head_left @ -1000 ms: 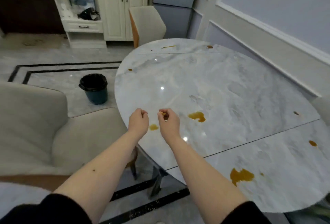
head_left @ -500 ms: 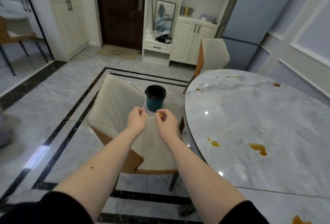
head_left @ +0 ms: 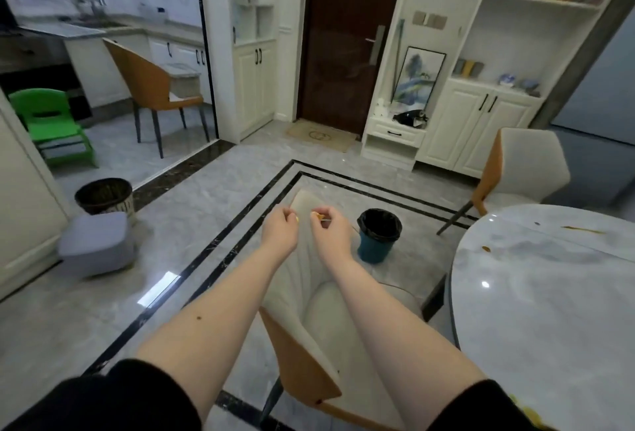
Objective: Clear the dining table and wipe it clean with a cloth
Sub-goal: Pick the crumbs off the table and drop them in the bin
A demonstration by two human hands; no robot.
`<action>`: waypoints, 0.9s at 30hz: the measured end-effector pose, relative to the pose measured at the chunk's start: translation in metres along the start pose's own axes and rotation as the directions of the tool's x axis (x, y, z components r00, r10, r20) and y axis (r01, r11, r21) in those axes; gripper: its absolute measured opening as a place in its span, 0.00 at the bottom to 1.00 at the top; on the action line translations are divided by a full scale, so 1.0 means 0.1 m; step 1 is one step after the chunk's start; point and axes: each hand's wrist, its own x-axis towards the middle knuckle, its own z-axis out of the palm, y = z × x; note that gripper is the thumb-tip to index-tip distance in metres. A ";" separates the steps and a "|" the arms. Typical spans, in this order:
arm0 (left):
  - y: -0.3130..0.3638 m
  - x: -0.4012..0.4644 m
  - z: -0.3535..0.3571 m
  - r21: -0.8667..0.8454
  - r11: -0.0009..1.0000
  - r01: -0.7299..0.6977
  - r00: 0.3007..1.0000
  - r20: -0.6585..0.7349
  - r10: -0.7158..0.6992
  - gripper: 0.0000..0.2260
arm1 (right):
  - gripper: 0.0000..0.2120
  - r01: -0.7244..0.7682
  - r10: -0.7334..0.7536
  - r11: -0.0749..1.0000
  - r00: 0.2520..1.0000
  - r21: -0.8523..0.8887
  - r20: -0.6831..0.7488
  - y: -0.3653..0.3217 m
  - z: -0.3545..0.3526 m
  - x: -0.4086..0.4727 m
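fingers: right hand [head_left: 330,232] pinches one small yellow scrap [head_left: 315,214]; left hand [head_left: 279,230] curled, grasp unclear
bins: two, teal bin [head_left: 377,235] right of fingers
arms: both outstretched over chair [head_left: 321,310]

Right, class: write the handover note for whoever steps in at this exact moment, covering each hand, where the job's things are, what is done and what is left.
Left hand: fingers curled, pinching a tiny yellowish scrap.
Right hand: pinching a small orange-yellow scrap.
Both hands are held over the cream chair, facing away from the dining table.
The teal bin with black liner stands on the floor just right of the hands; a second dark bin stands far left.
Done: the visible part of the table holds no dishes.
Left: drop the scraps, probably in the teal bin; wipe the brown stains. No cloth is in view.
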 end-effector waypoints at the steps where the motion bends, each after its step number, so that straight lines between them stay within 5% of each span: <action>1: -0.02 0.09 -0.04 0.004 1.000 0.005 1.000 -0.017 -0.005 0.11 | 0.06 0.011 -0.011 1.000 1.000 0.004 0.017 -0.01 0.09 0.07; 11: -0.52 1.20 -0.73 -0.049 0.993 0.111 0.989 -0.096 -0.115 0.10 | 0.05 -0.005 0.004 1.000 0.990 0.007 0.141 -0.19 1.39 0.78; 27: -1.03 3.74 -1.91 -0.056 0.985 0.161 0.985 -0.049 -0.164 0.10 | 0.07 -0.003 0.005 1.000 0.996 -0.021 0.084 -0.70 3.57 2.24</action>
